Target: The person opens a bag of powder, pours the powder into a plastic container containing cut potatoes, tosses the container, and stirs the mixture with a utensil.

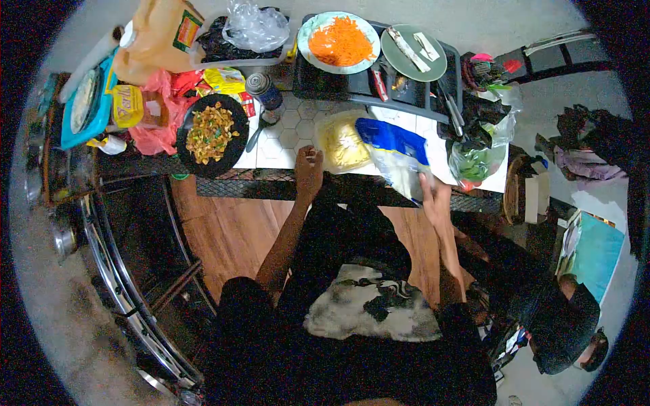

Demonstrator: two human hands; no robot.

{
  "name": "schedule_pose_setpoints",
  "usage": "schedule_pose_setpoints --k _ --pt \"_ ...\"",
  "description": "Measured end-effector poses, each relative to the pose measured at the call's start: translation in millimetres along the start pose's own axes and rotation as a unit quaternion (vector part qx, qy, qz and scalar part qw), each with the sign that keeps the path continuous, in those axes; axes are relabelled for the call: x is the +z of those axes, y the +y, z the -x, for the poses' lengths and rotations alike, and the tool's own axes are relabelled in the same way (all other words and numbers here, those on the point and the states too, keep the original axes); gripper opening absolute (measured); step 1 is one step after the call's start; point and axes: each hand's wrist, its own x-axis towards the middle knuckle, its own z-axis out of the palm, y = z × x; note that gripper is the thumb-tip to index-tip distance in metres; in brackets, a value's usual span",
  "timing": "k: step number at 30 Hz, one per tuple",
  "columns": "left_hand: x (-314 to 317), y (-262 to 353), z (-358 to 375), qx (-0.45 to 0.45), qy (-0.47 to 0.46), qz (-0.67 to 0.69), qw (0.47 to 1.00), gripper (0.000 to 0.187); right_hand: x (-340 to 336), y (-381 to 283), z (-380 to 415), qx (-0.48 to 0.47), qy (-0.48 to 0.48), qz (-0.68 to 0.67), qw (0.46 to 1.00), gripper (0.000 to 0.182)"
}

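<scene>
My left hand (309, 166) is at the table's front edge with its fingers curled closed; what they hold, if anything, is hidden. Just right of it lies a clear plastic tray (344, 142) with pale yellow, cream-coloured food inside. My right hand (434, 195) grips the near end of a blue and clear plastic bag (396, 145) with something white in it. The bag slants across the table, and its far end overlaps the tray in this view.
Left stand a black plate of cooked food (212, 135), a can (264, 91) and an oil jug (157, 40). Behind, a black tray (315, 84) bears a plate of grated carrot (342, 44) and a green plate (433, 64). Bagged greens (477, 159) lie right. Another person (555, 325) is at lower right.
</scene>
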Motion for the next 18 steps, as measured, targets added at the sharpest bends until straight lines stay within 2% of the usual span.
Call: schedule_pose_setpoints --k 1,3,5,6,7,8,10,12,13,14,15,16,18 --pt "2.2 7.4 -0.3 0.018 0.027 -0.032 0.999 0.030 -1.1 -4.6 0.1 0.004 0.003 0.002 1.000 0.030" --pt "8.7 24.4 -3.8 0.041 0.051 -0.057 0.996 0.029 1.9 -17.3 -4.5 -0.082 -0.018 0.141 0.987 0.031" --pt "4.2 48.3 8.1 0.017 0.048 0.007 0.999 0.029 3.3 -26.4 -4.1 -0.069 -0.014 0.118 0.990 0.033" --pt "5.4 49.0 18.4 0.012 0.048 0.007 0.999 0.029 -0.3 -35.6 -3.4 0.007 -0.056 0.100 0.993 0.039" --pt "9.4 51.1 25.7 -0.011 -0.025 0.040 0.999 0.031 -2.9 -40.6 -2.9 0.082 -0.093 0.082 0.989 0.045" --pt "16.7 53.8 28.1 -0.028 -0.095 0.075 0.992 0.034 -0.2 -36.2 0.7 0.027 -0.074 0.108 0.991 0.045" --pt "44.1 24.0 47.7 -0.039 -0.230 0.211 0.949 0.044 -0.6 -38.5 -0.9 0.046 -0.087 0.092 0.991 0.045" --pt "62.5 41.2 60.2 -0.128 -0.363 0.356 0.852 0.050 -2.8 -67.0 -4.2 0.126 -0.129 0.072 0.981 0.041" --pt "65.4 51.3 60.0 -0.162 -0.433 0.419 0.782 0.049 -0.6 -61.9 -3.2 0.126 -0.128 0.074 0.981 0.041" --pt "63.9 58.6 62.5 -0.161 -0.433 0.421 0.780 0.049 2.9 -52.5 -1.0 0.088 -0.110 0.098 0.985 0.041" --pt "60.8 65.8 67.2 -0.168 -0.399 0.384 0.815 0.050 4.7 -46.8 -0.7 0.049 -0.093 0.121 0.987 0.042" --pt "59.3 67.6 69.9 -0.175 -0.365 0.344 0.847 0.051 3.8 -48.6 -2.4 0.049 -0.093 0.122 0.987 0.042" --pt "57.6 57.9 66.1 -0.166 -0.401 0.348 0.831 0.052 1.2 -52.9 -1.4 0.116 -0.107 0.092 0.983 0.041"
